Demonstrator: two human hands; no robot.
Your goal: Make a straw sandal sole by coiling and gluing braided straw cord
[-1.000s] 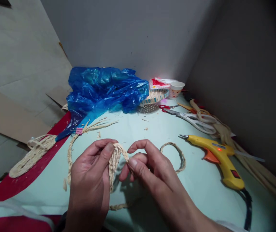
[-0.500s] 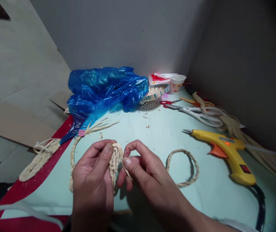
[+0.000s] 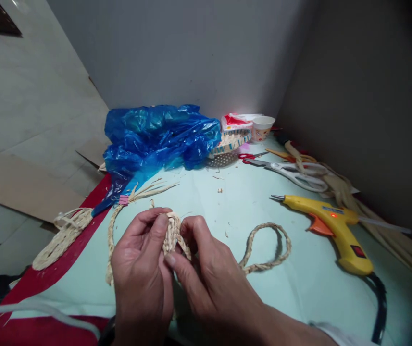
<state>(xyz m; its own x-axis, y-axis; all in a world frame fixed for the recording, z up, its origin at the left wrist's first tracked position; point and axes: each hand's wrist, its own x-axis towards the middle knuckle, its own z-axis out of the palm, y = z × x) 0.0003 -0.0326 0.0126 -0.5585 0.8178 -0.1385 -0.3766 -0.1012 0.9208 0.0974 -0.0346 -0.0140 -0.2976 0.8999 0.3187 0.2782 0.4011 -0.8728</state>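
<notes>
Between my two hands is a small coiled piece of braided straw (image 3: 171, 231), pale and laid in close rows. My left hand (image 3: 144, 257) is closed on its left side, with the thumb pressed on the upper edge. My right hand (image 3: 206, 262) grips the right side and lower part, its thumb against the braid and its fingertips partly hidden behind. A loop of straw braid (image 3: 288, 245) lies on the table to the right of my right hand. Left of my left hand, another braid (image 3: 112, 230) is clipped with a pink clip (image 3: 123, 199), loose strands fanning out beyond it.
A yellow glue gun (image 3: 335, 226), its light glowing, lies at the right. White-handled scissors (image 3: 295, 174), red scissors (image 3: 251, 156) and straw strips (image 3: 343, 192) are behind it. A blue plastic bag (image 3: 158, 137), woven basket (image 3: 232, 140) and paper cup (image 3: 263, 129) stand at the back. An oval straw sole (image 3: 61, 242) lies left.
My right hand has shifted its grip down along the braid, its thumb now lower. The braid loop on the right has changed shape and tilted. The view has shifted slightly.
</notes>
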